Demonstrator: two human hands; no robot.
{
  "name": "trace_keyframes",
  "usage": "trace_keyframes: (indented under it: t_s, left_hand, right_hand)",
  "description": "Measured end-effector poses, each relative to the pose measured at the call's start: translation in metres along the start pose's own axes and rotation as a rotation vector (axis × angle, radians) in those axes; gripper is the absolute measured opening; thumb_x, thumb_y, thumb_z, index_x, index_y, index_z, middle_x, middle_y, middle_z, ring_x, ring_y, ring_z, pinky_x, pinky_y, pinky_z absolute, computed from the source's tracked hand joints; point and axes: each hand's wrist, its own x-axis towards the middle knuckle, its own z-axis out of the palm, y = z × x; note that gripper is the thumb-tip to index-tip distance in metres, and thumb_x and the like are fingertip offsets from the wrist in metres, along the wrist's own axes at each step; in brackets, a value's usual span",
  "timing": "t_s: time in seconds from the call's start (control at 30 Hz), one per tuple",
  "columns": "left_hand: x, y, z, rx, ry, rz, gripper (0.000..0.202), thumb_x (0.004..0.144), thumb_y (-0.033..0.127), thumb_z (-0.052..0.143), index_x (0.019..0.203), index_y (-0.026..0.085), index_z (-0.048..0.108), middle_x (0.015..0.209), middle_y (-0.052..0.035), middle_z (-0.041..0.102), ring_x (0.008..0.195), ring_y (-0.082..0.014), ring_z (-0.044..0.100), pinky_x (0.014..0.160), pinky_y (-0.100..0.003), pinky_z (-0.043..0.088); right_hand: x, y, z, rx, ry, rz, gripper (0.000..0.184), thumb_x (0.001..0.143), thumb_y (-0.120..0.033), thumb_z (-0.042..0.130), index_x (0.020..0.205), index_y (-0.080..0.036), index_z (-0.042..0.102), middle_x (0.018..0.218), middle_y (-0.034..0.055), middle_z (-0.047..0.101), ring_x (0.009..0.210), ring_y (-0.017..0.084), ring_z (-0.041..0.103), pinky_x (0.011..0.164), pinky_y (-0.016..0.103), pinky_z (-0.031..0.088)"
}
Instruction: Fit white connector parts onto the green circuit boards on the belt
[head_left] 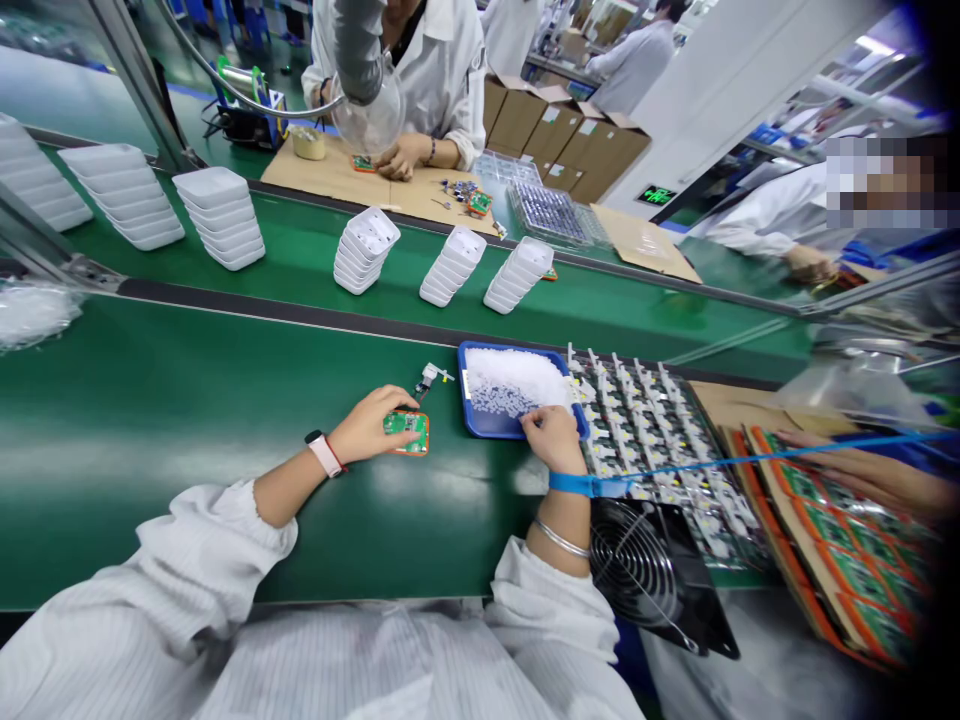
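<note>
My left hand grips a green circuit board with an orange edge by its left side, thumb across the top, low over the green bench. Fingertips pinched together, my right hand is at the front right of a blue tray. Small white plastic pieces are heaped in that tray. Whatever the pinch holds is too small or hidden to make out. Just behind the board lies a small white part with wires. A blue wrist strap with a cord circles my right wrist.
Rows of white parts stand right of the tray, with a black fan in front. Stacked orange-edged boards and another person's hand are farther right. Stacks of white plastic trays line the belt; a co-worker sits opposite.
</note>
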Motion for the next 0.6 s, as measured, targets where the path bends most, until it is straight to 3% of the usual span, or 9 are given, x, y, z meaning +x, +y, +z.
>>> trace_keyframes:
  t_s: [0.13, 0.23, 0.37, 0.43, 0.5, 0.6]
  left_hand:
    - [0.0, -0.001, 0.0, 0.003, 0.008, 0.019, 0.029, 0.077, 0.031, 0.065, 0.101, 0.018, 0.058, 0.105, -0.0084, 0.06, 0.099, -0.021, 0.057, 0.089, -0.035, 0.045]
    - [0.001, -0.002, 0.001, -0.007, 0.017, 0.025, 0.024, 0.077, 0.028, 0.065, 0.098, 0.018, 0.061, 0.102, -0.008, 0.062, 0.098, -0.0203, 0.057, 0.089, -0.034, 0.045]
    - [0.002, -0.002, 0.002, -0.046, 0.051, -0.01, 0.013, 0.081, 0.025, 0.059, 0.091, 0.018, 0.065, 0.099, -0.0071, 0.064, 0.093, -0.0187, 0.059, 0.086, -0.033, 0.045]
    - [0.003, -0.001, 0.003, -0.066, 0.068, -0.024, 0.013, 0.083, 0.025, 0.057, 0.086, 0.018, 0.068, 0.096, -0.0066, 0.066, 0.091, -0.0184, 0.06, 0.085, -0.033, 0.045]
    - [0.003, -0.001, 0.004, -0.074, 0.077, -0.027, 0.014, 0.083, 0.025, 0.057, 0.083, 0.019, 0.069, 0.094, -0.0059, 0.067, 0.09, -0.0184, 0.06, 0.084, -0.034, 0.045]
    - [0.003, -0.002, 0.005, -0.068, 0.073, -0.031, 0.012, 0.082, 0.025, 0.059, 0.081, 0.019, 0.07, 0.093, -0.0051, 0.068, 0.088, -0.0183, 0.06, 0.082, -0.034, 0.045]
  right_hand:
    - [0.001, -0.004, -0.008, -0.021, -0.064, 0.072, 0.016, 0.07, -0.025, 0.054, 0.06, -0.016, 0.064, 0.082, 0.0118, 0.059, 0.08, 0.024, 0.054, 0.07, 0.035, 0.041]
    - [-0.002, -0.018, -0.017, 0.102, -0.044, 0.013, 0.016, 0.071, -0.022, 0.052, 0.058, -0.017, 0.06, 0.078, 0.0104, 0.057, 0.081, 0.024, 0.053, 0.076, 0.039, 0.042]
    - [-0.021, -0.074, -0.02, 0.52, 0.027, -0.292, 0.014, 0.079, -0.025, 0.05, 0.069, -0.02, 0.057, 0.088, 0.0091, 0.055, 0.092, 0.024, 0.052, 0.087, 0.041, 0.041]
    - [-0.035, -0.108, -0.014, 0.683, -0.057, -0.413, 0.013, 0.081, -0.025, 0.05, 0.071, -0.021, 0.056, 0.092, 0.0082, 0.054, 0.093, 0.022, 0.052, 0.087, 0.04, 0.041]
    - [-0.047, -0.133, -0.004, 0.765, -0.127, -0.449, 0.012, 0.082, -0.024, 0.049, 0.072, -0.021, 0.054, 0.091, 0.0073, 0.052, 0.092, 0.021, 0.052, 0.085, 0.039, 0.042]
    - [-0.055, -0.148, 0.009, 0.812, -0.16, -0.441, 0.012, 0.084, -0.024, 0.048, 0.073, -0.021, 0.053, 0.09, 0.0063, 0.05, 0.09, 0.02, 0.052, 0.083, 0.036, 0.043]
